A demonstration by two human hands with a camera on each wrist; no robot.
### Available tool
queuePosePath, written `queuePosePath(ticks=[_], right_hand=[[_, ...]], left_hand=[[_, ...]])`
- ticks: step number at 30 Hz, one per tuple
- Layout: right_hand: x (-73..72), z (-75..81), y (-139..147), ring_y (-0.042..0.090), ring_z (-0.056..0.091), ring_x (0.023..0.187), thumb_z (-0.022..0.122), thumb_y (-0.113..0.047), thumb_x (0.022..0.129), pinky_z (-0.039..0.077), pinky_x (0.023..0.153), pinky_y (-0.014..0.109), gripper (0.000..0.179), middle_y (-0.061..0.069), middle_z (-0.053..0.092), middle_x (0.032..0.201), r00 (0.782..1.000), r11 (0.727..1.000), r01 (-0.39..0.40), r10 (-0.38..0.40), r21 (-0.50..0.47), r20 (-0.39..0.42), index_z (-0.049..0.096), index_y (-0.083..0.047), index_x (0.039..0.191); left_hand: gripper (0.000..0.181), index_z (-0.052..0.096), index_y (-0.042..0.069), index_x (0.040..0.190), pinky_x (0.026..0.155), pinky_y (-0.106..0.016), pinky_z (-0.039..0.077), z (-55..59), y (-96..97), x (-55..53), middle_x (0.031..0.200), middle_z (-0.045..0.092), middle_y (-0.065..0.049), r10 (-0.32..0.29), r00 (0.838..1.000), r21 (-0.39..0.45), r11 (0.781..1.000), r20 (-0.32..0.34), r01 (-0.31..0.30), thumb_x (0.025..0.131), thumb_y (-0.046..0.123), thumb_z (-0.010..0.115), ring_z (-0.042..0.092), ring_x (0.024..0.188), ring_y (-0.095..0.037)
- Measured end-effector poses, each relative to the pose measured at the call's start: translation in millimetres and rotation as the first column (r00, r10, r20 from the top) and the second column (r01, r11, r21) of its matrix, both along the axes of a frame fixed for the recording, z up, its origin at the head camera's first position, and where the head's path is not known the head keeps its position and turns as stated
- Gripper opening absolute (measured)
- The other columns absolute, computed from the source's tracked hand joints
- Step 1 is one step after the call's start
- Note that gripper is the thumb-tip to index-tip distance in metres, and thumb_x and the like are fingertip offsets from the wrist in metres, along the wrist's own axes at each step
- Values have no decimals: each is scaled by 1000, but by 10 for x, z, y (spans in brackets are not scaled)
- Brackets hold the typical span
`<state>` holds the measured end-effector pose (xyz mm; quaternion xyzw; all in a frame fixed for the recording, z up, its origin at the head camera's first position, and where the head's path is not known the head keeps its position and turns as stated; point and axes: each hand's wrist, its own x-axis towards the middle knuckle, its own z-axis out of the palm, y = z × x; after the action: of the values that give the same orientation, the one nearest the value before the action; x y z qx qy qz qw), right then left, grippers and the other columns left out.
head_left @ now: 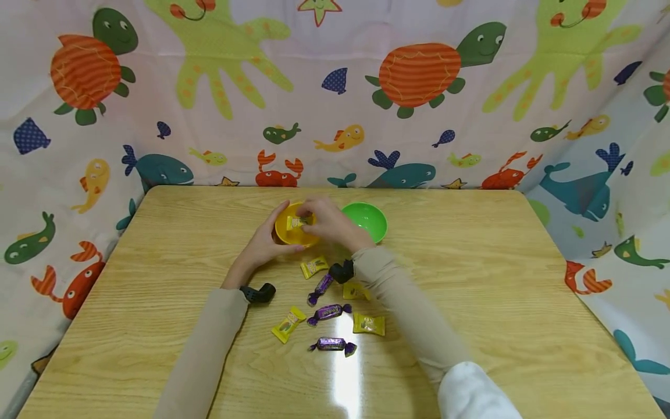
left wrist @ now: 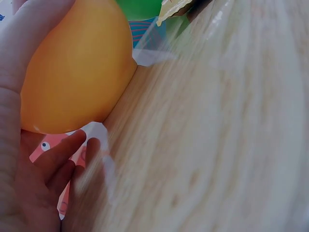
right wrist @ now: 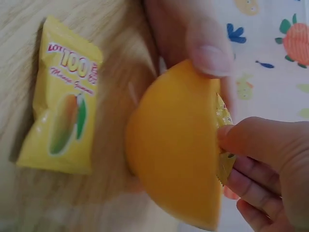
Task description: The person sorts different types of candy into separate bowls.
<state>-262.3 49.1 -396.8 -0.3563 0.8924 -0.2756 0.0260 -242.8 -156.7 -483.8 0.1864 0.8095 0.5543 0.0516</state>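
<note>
My left hand curves round the left side of an orange bowl, thumb at its near rim. The bowl's smooth outer wall fills much of the left wrist view. Over the bowl's mouth, my right hand pinches a yellow-wrapped candy between thumb and fingers. In the right wrist view this candy shows just inside the rim, partly hidden by the bowl. A yellow mango gummy packet lies on the table beside the bowl.
Right of the orange bowl stands a green bowl, partly behind the right hand. Nearer on the wooden table lie several yellow candies and three purple twist-wrapped candies. A patterned cloth hangs behind the table.
</note>
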Motion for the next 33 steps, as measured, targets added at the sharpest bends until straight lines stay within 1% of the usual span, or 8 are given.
queuePosePath(ticks=[3,9,13,17,19,23,27,33], right_hand=[[-33,-85,-30,21,59,99,75,-6,87,48,93,31,25,9,66,105,1000,999,21,-21,44,-3,72,0,111],[-75,-221,-97,22,58,97,75,-6,85,46,93,34,19,7,69,101,994,989,7,9,149,-106,74,-4,104],[-52,-231,-124,23,59,96,74,-4,85,43,95,38,14,5,70,99,992,982,11,13,187,-128,75,-6,99],[-32,-219,-131,23,57,92,74,-5,86,42,93,39,9,4,70,95,990,976,17,14,219,-140,75,-6,95],[-32,-220,-130,23,56,92,73,-6,87,43,93,38,9,4,70,95,990,975,18,14,223,-139,75,-6,96],[-23,-192,-112,23,59,98,74,-7,89,46,94,36,14,6,70,100,994,984,23,-3,177,-112,75,-4,102],[15,-102,-74,23,59,104,74,-8,89,47,97,33,21,8,68,106,998,996,24,-19,91,-52,74,0,108],[148,71,34,25,59,105,73,-9,90,47,97,37,24,9,67,108,1000,999,8,-8,-35,9,71,1,112]], left_hand=[[108,18,23,160,116,-49,26,-3,9,-3,161,25,-6,0,1000,-1,1000,-7,0,77,30,87,32,142,-28],[109,19,24,160,116,-48,28,-6,17,-4,158,30,-8,7,1000,0,1000,-19,-7,76,28,88,36,140,-27],[108,20,25,160,116,-47,27,-3,28,-4,159,30,-8,2,1000,1,1000,-22,-2,76,29,88,37,140,-27],[108,20,20,160,116,-49,27,-7,35,-8,159,30,-8,-4,1000,2,1000,-25,4,76,30,88,36,140,-28],[109,20,19,160,115,-49,28,-9,34,-6,159,30,-8,-2,1000,2,1000,-23,2,76,31,88,36,140,-28],[108,20,22,160,116,-49,27,-11,29,1,159,30,-7,2,1000,1,1000,-13,-2,76,32,88,36,140,-27],[107,20,24,160,116,-50,25,-19,20,1,159,30,-6,10,1000,-18,1000,-11,-11,77,32,88,35,141,-27],[106,20,25,160,117,-53,21,-14,15,14,160,27,-6,13,1000,-23,1000,-17,-13,78,30,87,31,143,-29]])
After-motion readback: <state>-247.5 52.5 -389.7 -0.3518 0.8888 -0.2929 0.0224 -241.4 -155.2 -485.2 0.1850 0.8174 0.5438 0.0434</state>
